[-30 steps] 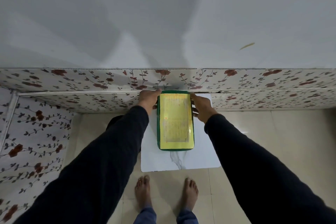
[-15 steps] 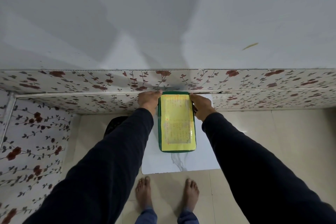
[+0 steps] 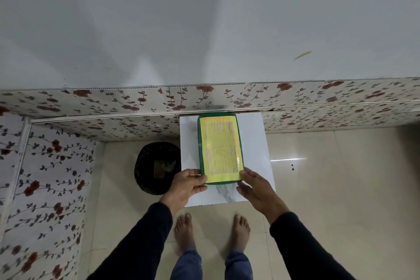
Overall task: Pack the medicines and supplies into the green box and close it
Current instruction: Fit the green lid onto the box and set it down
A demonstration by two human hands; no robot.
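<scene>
The green box (image 3: 199,143) lies shut on the small white marble table (image 3: 256,143), its yellow printed label facing up and its far end against the wall. My left hand (image 3: 187,185) grips the near-left corner, thumb on the lid. At the near-right corner my right hand (image 3: 255,186) touches the box with fairly straight fingers along its side. No loose medicines or supplies are visible.
A round black bin (image 3: 156,168) stands on the floor just left of the table. Floral wall panels (image 3: 136,104) run behind the table and along the left. My bare feet (image 3: 184,232) stand on the beige tiles in front of the table.
Both hands have drawn back from the far end of the box to its near corners. The box has stayed in place, lid down.
</scene>
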